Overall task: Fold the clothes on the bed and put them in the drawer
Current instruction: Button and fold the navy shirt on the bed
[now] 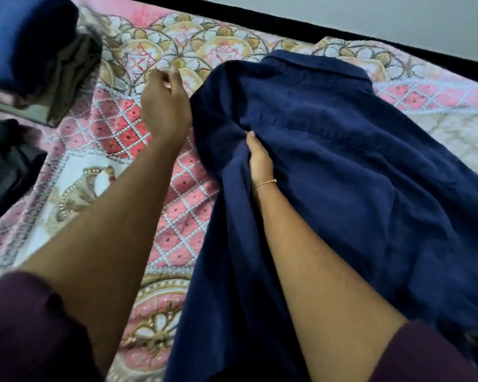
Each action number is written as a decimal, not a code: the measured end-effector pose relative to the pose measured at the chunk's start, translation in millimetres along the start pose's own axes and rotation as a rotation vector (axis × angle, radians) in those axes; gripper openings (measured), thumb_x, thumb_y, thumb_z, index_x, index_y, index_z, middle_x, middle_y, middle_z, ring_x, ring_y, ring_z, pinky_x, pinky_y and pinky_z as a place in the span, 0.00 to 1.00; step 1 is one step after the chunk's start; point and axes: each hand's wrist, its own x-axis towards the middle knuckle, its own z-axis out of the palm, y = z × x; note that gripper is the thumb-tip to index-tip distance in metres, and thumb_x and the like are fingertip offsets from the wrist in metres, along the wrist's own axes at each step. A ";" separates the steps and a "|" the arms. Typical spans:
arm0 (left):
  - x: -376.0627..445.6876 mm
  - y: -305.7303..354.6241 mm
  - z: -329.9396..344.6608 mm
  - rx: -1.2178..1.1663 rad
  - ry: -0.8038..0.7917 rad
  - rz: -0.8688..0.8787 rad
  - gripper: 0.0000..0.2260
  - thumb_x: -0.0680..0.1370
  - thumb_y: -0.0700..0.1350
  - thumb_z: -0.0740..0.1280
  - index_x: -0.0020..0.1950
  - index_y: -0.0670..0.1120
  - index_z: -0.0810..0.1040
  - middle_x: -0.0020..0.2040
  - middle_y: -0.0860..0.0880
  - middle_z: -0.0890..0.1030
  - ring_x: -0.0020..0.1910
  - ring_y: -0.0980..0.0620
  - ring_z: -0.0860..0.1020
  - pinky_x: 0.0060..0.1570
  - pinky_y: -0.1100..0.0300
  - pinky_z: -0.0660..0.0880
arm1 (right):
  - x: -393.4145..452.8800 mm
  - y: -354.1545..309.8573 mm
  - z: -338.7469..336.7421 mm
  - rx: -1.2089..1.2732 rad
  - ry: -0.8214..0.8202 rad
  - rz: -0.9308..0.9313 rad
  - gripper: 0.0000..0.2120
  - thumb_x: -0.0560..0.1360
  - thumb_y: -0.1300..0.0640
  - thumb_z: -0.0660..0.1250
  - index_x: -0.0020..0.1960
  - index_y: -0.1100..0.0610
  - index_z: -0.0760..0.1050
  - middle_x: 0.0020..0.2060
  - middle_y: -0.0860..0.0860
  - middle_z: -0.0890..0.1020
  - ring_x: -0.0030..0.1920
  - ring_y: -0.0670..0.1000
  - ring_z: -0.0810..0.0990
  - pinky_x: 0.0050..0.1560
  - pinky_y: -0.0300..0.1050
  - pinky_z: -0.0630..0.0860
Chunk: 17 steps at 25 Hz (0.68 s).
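Observation:
A navy blue collared shirt (342, 166) lies spread on the bed, collar toward the far edge. My right hand (258, 158) is tucked into a fold of the shirt near its middle, thumb on top and fingers hidden under the cloth, gripping it. My left hand (164, 106) hovers over the bedspread just left of the shirt's shoulder, fingers loosely curled and holding nothing, slightly blurred.
The bed carries a pink and cream patterned quilt (100, 150). A stack of folded clothes, blue on top (31, 42), sits at the far left. Dark grey garments (3, 166) lie at the left edge. A black bed frame (398, 48) and a white wall run along the far side.

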 end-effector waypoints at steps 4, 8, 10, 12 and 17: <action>-70.6 -49.4 -23.6 0.022 -0.137 0.060 0.14 0.81 0.48 0.59 0.51 0.37 0.76 0.47 0.40 0.80 0.45 0.42 0.76 0.37 0.60 0.58 | -0.4 -5.1 6.9 -0.167 0.010 -0.120 0.18 0.82 0.60 0.52 0.66 0.70 0.67 0.65 0.64 0.71 0.68 0.58 0.67 0.67 0.42 0.64; -104.6 -73.5 -30.2 0.217 -0.479 0.229 0.14 0.80 0.50 0.60 0.54 0.39 0.75 0.55 0.38 0.75 0.55 0.41 0.73 0.49 0.53 0.65 | -24.2 -6.8 14.9 -0.283 0.062 -0.180 0.20 0.82 0.55 0.52 0.66 0.67 0.69 0.65 0.59 0.73 0.67 0.54 0.69 0.60 0.35 0.65; -102.2 -75.6 -32.5 0.231 -0.606 0.218 0.14 0.79 0.49 0.60 0.58 0.41 0.72 0.60 0.38 0.71 0.58 0.40 0.71 0.56 0.52 0.66 | -42.4 -1.4 9.4 -0.310 0.106 -0.138 0.22 0.82 0.50 0.52 0.66 0.64 0.70 0.64 0.57 0.74 0.65 0.54 0.72 0.61 0.38 0.67; -97.5 -77.6 -33.1 0.252 -0.669 0.226 0.16 0.79 0.48 0.60 0.62 0.40 0.69 0.63 0.37 0.68 0.61 0.37 0.70 0.59 0.50 0.66 | -63.8 2.2 -0.2 -0.286 0.137 -0.090 0.23 0.81 0.47 0.54 0.64 0.63 0.73 0.60 0.57 0.77 0.61 0.55 0.76 0.64 0.46 0.71; -86.0 -76.9 -30.1 0.245 -0.762 0.195 0.19 0.79 0.44 0.60 0.68 0.39 0.66 0.66 0.35 0.64 0.64 0.36 0.67 0.65 0.49 0.65 | -146.7 8.4 -27.8 -0.737 0.272 -0.121 0.19 0.75 0.42 0.63 0.45 0.59 0.77 0.39 0.49 0.78 0.44 0.51 0.76 0.44 0.42 0.71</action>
